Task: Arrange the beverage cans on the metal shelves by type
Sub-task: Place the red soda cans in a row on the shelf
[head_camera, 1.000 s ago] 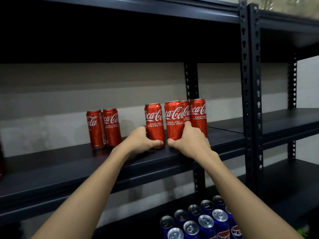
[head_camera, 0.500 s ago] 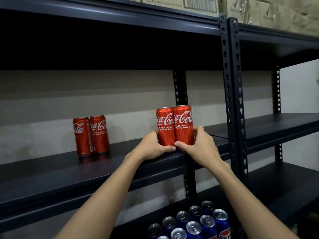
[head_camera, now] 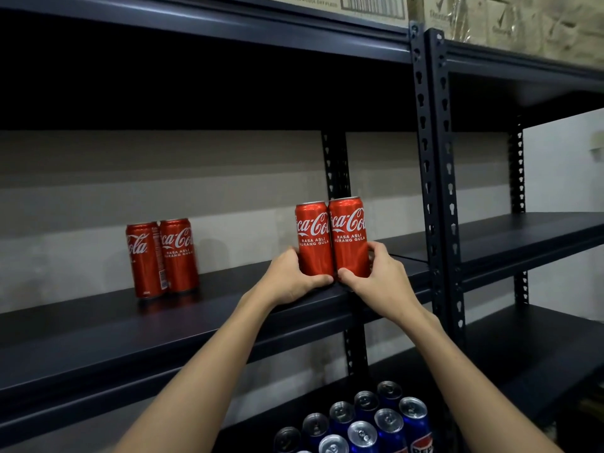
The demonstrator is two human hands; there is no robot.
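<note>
Two red Coca-Cola cans stand side by side, touching, on the dark metal shelf. My left hand grips the base of the left can, thumb across its front. My right hand grips the base of the right can. Any cans behind this pair are hidden. Farther left on the same shelf stands a second pair of red Coca-Cola cans, apart from my hands. Several blue Pepsi cans stand grouped on the shelf below.
A perforated upright post divides this shelf unit from another one to the right, whose shelves are bare. Cardboard boxes sit on the top shelf. A grey wall runs behind.
The separate red cans at the right have been pushed together; two now show in front, with the others hidden behind. Both hands stay at their bases. The view has shifted right and up.
</note>
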